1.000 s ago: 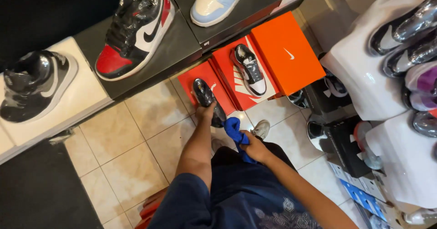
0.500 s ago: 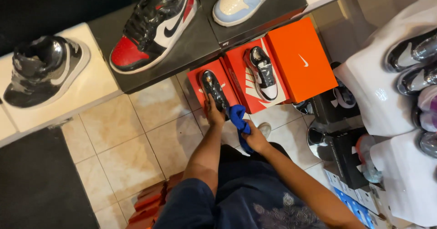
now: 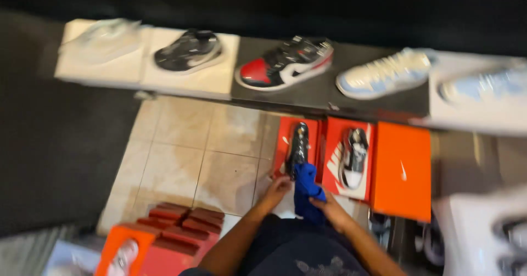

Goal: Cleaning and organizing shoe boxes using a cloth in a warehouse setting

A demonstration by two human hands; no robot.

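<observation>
My left hand (image 3: 276, 189) reaches down to the near end of a small black shiny sneaker (image 3: 298, 147) that stands on a red shoe box (image 3: 284, 136); the blur hides whether the fingers grip it. My right hand (image 3: 328, 206) is closed on a blue cloth (image 3: 306, 191), held just below the black sneaker. Beside it, a black, white and grey sneaker (image 3: 354, 156) rests on a second red box (image 3: 333, 163). An orange shoe box (image 3: 402, 172) lies to the right.
A low shelf along the back carries a black sneaker (image 3: 188, 51), a red, black and white sneaker (image 3: 285, 62), pale blue sneakers (image 3: 384, 73) and a whitish one (image 3: 104, 34). Red and orange boxes (image 3: 175, 229) stack at lower left on beige floor tiles (image 3: 192, 155).
The view has swung left and back, so more of the shelf and the lower-left boxes show. My hands stay at the black sneaker with the blue cloth.
</observation>
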